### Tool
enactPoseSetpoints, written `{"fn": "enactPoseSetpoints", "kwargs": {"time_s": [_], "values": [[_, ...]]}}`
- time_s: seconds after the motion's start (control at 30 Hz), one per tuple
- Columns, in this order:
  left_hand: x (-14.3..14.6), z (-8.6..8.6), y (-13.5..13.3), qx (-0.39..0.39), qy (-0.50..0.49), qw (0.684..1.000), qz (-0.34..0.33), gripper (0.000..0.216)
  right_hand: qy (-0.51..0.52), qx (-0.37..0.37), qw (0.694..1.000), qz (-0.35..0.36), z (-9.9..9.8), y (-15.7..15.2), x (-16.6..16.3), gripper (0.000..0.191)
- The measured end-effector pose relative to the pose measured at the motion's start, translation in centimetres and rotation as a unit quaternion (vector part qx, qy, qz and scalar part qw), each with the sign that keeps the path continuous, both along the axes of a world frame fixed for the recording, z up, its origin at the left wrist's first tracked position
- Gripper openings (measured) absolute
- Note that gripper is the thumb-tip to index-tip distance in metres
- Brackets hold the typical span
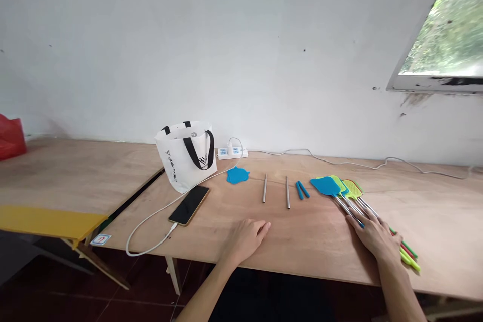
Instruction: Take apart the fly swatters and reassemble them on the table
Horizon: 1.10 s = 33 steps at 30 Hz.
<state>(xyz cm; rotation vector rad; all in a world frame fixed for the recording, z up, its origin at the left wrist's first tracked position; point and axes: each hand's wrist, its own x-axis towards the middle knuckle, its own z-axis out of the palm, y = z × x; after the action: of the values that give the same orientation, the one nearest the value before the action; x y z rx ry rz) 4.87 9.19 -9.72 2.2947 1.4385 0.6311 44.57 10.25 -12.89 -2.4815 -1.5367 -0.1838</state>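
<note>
My left hand [247, 238] lies flat and open on the wooden table [309, 246], palm down, holding nothing. Just beyond it lie two metal rods [264, 187] and two short blue sleeves [302, 189]. My right hand [373, 234] rests with its fingers stretched over the shafts of several fly swatters [335, 187], whose blue, green and yellow heads fan out to the left of it and whose coloured handles stick out behind my wrist. A blue swatter head [237, 175] lies alone near the bag.
A white tote bag [186, 155] stands at the back left, beside a power strip [232, 151]. A phone [189, 205] lies face up on a white charging cable [151, 226]. A red bag [11, 137] sits far left. A window [445, 30] is at the upper right.
</note>
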Motion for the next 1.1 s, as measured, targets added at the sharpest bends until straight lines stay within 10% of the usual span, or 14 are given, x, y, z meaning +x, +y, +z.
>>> {"fn": "enactPoseSetpoints", "kwargs": {"time_s": [0.4, 1.1], "values": [[0.0, -0.3, 0.0, 0.004, 0.003, 1.000, 0.003, 0.055, -0.043, 0.018, 0.970, 0.241, -2.4, 1.2, -7.3, 0.054], [0.0, 0.5, -0.3, -0.004, 0.010, 1.000, -0.005, 0.055, 0.020, 0.041, 0.967, 0.252, -2.8, 8.0, -7.9, 0.060]]}}
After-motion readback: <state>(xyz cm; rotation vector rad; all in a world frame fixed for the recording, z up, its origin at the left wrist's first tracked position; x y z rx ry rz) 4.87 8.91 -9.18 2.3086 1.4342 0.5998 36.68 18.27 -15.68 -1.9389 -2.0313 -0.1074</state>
